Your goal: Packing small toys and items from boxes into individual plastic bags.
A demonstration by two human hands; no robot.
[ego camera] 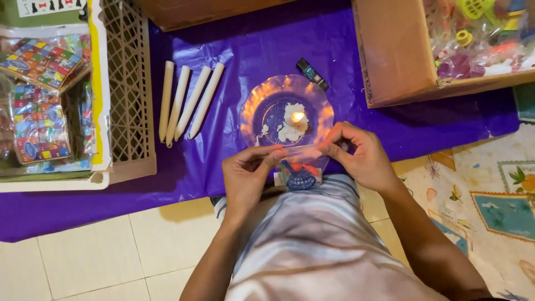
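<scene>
While pinched shut — fingers [268,158] on packet [300,167]

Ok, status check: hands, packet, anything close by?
Left hand and right hand both pinch the clear toy packet. Lit candle stub burns on plate just beyond.

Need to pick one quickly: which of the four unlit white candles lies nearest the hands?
The rightmost white wax candle, closest to the clear plastic plate; the other three lie farther left, toward the beige crate.

single head-worn view, straight down, close over purple table [251,44]
</scene>
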